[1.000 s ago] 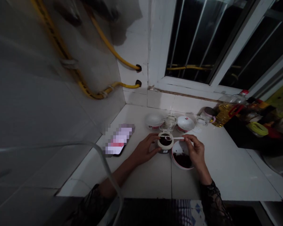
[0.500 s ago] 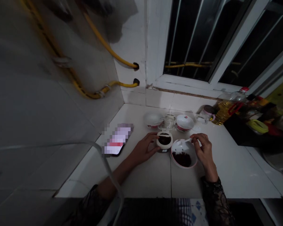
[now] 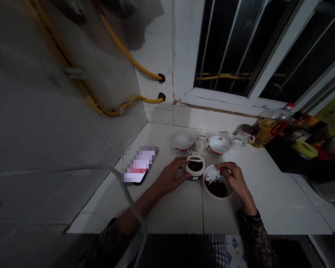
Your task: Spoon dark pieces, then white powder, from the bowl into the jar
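My left hand (image 3: 174, 175) grips the side of a small jar (image 3: 194, 173) with a pale rim, its flip lid raised and dark contents inside. Just right of the jar, a white bowl (image 3: 206, 189) with a pink rim holds a dark, crumbly substance (image 3: 217, 189). My right hand (image 3: 234, 176) is over the bowl's far right side, fingers pinched on a small white spoon (image 3: 210, 179). The spoon's tip is down in the bowl, by the edge of the dark substance.
Behind the jar stand a bowl (image 3: 181, 142), a clear container (image 3: 200, 143) and another white bowl (image 3: 219, 144). A phone (image 3: 141, 165) lies left. An oil bottle (image 3: 264, 132) and seasoning containers stand right. A pale cable (image 3: 128, 197) hangs in front of my left arm.
My right hand has shifted left and the spoon has dipped from above the bowl's rim down into the bowl. My left hand keeps its grip on the jar.
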